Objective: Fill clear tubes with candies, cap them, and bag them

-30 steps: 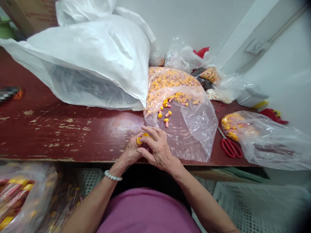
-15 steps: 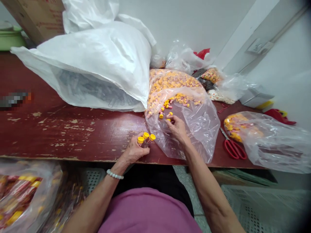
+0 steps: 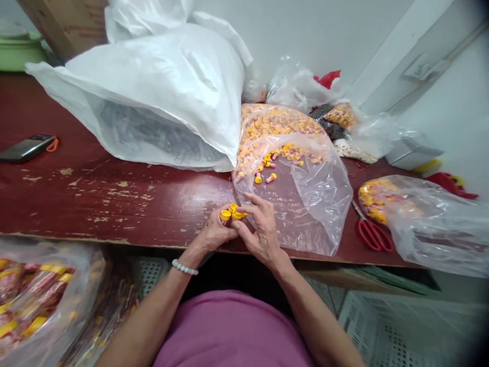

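My left hand [image 3: 216, 232] is closed around a small bunch of tubes with yellow caps [image 3: 225, 216], caps upward, above the table's front edge. The tube bodies are mostly hidden by my fingers. My right hand [image 3: 262, 229] meets it from the right, thumb and fingers closed on a yellow-capped piece at the bunch. Beyond the hands lies an open clear plastic bag [image 3: 317, 224] full of small yellow-capped pieces with red-and-white bodies. A few loose yellow-capped pieces [image 3: 271, 178] rest at its mouth.
A large white sack [image 3: 168, 71] of clear plastic tubes [image 3: 153, 132] leans open at the back left. Red-handled scissors [image 3: 372, 234] and another clear bag [image 3: 431, 229] lie right. A phone [image 3: 28, 148] is far left. Below the worn red table [image 3: 114, 204] stands a white crate [image 3: 382, 326].
My right hand has moved from the bag's mouth back and left to the bunch in my left hand, bringing a yellow-capped piece. The left hand stays nearly in place.
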`<state>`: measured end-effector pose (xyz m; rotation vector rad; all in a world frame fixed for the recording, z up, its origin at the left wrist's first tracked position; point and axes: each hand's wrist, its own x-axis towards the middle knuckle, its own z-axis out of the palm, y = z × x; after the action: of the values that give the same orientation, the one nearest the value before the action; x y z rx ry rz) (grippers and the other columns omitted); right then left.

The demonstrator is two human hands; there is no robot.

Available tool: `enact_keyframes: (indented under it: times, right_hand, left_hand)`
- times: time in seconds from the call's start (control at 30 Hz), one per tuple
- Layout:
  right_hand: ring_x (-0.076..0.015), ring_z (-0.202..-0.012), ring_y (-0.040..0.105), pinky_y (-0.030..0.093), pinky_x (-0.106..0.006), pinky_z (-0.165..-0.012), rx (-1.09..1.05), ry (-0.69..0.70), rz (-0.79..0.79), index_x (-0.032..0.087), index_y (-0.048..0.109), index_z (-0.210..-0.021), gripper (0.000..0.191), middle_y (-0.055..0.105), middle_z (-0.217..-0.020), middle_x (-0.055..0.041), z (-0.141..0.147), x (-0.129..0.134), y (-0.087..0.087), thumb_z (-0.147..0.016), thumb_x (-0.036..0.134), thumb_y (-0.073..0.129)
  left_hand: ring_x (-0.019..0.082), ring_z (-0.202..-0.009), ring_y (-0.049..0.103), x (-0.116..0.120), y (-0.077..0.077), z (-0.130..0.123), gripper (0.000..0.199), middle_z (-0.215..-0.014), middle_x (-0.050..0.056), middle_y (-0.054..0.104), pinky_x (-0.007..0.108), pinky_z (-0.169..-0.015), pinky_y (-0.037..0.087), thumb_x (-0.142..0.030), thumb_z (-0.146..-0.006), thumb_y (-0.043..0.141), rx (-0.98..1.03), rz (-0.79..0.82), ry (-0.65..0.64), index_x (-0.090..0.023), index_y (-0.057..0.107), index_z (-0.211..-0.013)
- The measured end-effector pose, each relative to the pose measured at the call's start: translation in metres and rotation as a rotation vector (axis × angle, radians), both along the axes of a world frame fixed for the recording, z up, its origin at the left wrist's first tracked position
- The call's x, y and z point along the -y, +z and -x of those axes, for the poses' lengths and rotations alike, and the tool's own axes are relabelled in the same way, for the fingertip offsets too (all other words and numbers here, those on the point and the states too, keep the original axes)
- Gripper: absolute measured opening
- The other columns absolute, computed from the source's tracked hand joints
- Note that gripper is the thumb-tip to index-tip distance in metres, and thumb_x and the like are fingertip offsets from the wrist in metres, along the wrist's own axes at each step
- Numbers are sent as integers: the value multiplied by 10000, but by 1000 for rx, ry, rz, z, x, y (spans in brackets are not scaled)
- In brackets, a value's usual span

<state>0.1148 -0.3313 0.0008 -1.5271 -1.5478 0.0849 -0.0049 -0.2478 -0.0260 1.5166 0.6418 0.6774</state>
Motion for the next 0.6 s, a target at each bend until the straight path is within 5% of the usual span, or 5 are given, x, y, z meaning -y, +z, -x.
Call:
enact_keyframes:
  times: [0.13, 0.27, 0.6]
  right_hand:
    - [-267, -1217, 431, 323, -461, -1023, 196, 132, 23, 230, 466, -1260, 598, 507, -1310, -92, -5, 6, -1, -733, 425, 670]
    - [-289, -1219, 413, 305, -474, -1022, 318, 143, 79, 211, 340, -1375, 792, 504, -1314, -110, -1, 3, -17, -700, 423, 697]
    - [-262, -1104, 509, 372, -434, -956, 261, 2, -37, 203, 518, -1189, 521, 585, -1205, -110, 12, -13, -25, -714, 340, 682]
  left_hand:
    - [83, -583, 443, -1, -1, 1, 303, -674, -43, 519, 202, -543, 374, -107, -546, 645, 7, 102, 3, -137, 552, -832]
    - [78, -533, 433, -1, 1, 1, 244, -623, -51, 509, 200, -491, 355, -89, -548, 622, -10, 215, -22, -138, 552, -777]
    - [61, -519, 437, -1, 1, -4, 225, -581, -59, 520, 181, -484, 355, -48, -473, 654, 69, 318, 57, -119, 577, -672]
